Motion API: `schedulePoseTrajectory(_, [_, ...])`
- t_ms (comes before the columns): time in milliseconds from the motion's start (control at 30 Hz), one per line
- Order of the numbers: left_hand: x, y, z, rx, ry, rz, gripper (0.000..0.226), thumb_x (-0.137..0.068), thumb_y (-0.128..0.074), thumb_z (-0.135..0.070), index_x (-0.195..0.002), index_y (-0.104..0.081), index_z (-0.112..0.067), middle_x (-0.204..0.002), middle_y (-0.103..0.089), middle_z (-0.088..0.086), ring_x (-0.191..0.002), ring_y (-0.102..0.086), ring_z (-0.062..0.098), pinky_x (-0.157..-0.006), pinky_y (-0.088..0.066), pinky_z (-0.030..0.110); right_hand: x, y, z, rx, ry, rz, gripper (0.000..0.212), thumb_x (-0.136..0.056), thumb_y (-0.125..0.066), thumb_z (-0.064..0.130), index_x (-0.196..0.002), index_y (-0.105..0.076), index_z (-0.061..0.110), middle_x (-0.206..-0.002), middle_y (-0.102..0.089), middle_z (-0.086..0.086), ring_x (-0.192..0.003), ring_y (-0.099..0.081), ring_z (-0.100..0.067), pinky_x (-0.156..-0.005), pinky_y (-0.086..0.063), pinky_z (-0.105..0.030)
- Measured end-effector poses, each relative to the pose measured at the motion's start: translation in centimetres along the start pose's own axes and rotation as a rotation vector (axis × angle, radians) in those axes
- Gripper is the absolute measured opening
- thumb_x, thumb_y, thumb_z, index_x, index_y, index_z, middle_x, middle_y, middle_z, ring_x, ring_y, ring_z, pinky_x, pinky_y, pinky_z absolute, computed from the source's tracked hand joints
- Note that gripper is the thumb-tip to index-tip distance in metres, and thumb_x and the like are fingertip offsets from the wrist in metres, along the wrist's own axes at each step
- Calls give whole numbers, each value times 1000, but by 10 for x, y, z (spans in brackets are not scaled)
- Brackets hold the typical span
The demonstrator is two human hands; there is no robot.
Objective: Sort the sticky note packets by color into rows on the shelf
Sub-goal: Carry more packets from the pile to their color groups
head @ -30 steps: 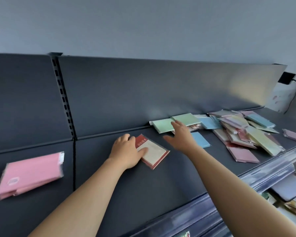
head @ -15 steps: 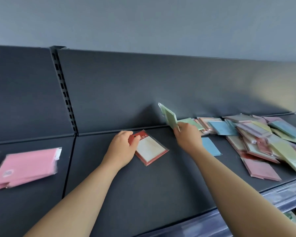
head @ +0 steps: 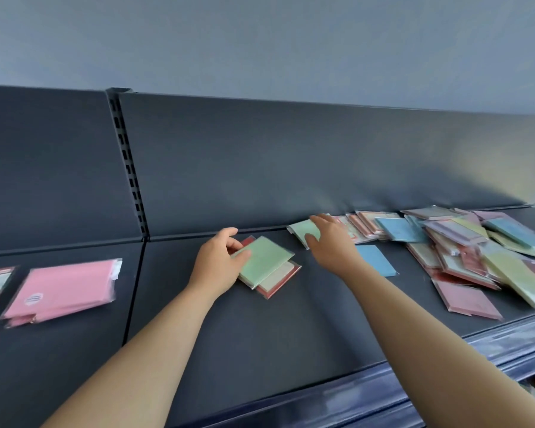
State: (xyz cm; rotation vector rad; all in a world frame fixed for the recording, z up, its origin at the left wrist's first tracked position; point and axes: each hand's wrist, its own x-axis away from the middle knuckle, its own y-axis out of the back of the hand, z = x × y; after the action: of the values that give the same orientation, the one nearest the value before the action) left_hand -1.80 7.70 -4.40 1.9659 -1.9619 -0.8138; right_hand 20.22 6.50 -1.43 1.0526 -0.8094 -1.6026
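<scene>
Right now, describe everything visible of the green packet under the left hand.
The green packet is a flat, pale green square pad in clear, glossy wrap. It lies flat, turned askew, on top of a red-bordered packet whose near edges stick out beneath it, both on the dark shelf. The left hand holds its left corner, thumb on top, fingers curled at the rear edge. Nothing else touches it.

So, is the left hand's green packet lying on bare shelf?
No, the green packet rests atop a red-edged packet, held by the left hand.
</scene>
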Motion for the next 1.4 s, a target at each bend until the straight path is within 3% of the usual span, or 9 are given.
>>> schedulePoseTrajectory(200, [-1, -2, 0, -83, 4, 47, 64, -77, -74, -46, -132, -53, -21, -113, -56, -10, -112, -47, 12, -91, -38, 26, -20, -17, -16, 237, -246, 164, 76, -82, -53, 62, -136, -40, 11, -148, -31, -16, -140, -23, -34, -114, -19, -46])
schedulePoseTrajectory(300, [-4, -4, 0, -139, -9, 61, 73, -70, -79, -51, -132, -53, -23, -112, -54, -12, -114, -44, 12, -94, -38, 28, -21, -20, -13, 246, -239, 92, 56, -85, -51, 50, -124, -50, 8, -133, -46, -17, -128, -38, -35, -106, -30, -42])
schedulePoseTrajectory(467, [-5, -3, 0, -66, 11, 40, 65, -71, -81, -42, -128, -55, -23, -103, -56, -15, -107, -53, 14, -93, -45, 33, -12, -3, 3, -66, -65, -14, 13, -89, -44, 15, -82, -53, 9, -76, -58, -9, -79, -55, -34, -62, -36, -33])
schedulePoseTrajectory(567, [-3, -1, -2, 42, 45, 48, 58, -75, -81, -32, -127, -55, -25, -103, -59, -15, -101, -56, 11, -86, -47, 29, 1, -2, 14, -72, 61, 121, 24, -83, -53, 15, -101, -66, 9, -96, -63, -9, -93, -57, -31, -75, -46, -32])
schedulePoseTrajectory(733, [0, 7, -3, 120, 66, -40, 39, -88, -61, -7, -126, -57, -18, -108, -65, -7, -108, -60, 13, -84, -40, 18, 19, 0, 23, -152, -35, 385, 53, -87, -57, 30, -139, -47, 23, -144, -35, -3, -129, -40, -22, -96, -33, -27])
schedulePoseTrajectory(933, [8, 26, -14, -548, 182, 155, 58, -73, -67, -62, -113, -59, -21, -119, -49, 1, -114, -47, 25, -88, -43, 34, 11, -6, 27, -189, -93, 327, 41, -88, -60, 37, -128, -52, 30, -120, -55, -6, -86, -55, -18, -72, -43, -28])
schedulePoseTrajectory(1100, [17, 37, -21, -252, 272, 157, 59, -67, -84, -41, -106, -48, -15, -106, -51, -3, -92, -54, 20, -60, -40, 30, 9, -11, 33, -236, -117, 299, 87, -65, -79, 51, -138, -39, 26, -133, -47, -3, -114, -51, -23, -94, -46, -37])
schedulePoseTrajectory(1167, [24, 39, -22, -172, 229, 112, 53, -70, -84, -29, -107, -48, -15, -104, -53, -3, -87, -53, 18, -58, -40, 28, 10, -12, 38, -313, -117, 272, 94, -62, -85, 43, -139, -37, 21, -132, -43, -4, -108, -50, -19, -88, -43, -28])
schedulePoseTrajectory(1400, [38, 69, -14, 158, 162, -37, 35, -81, -68, -6, -109, -54, -22, -106, -63, -5, -92, -62, 14, -77, -54, 32, 8, -11, 70, -439, -38, 159, 64, -66, -86, 31, -119, -55, 17, -112, -61, 0, -92, -62, -14, -76, -50, -28])
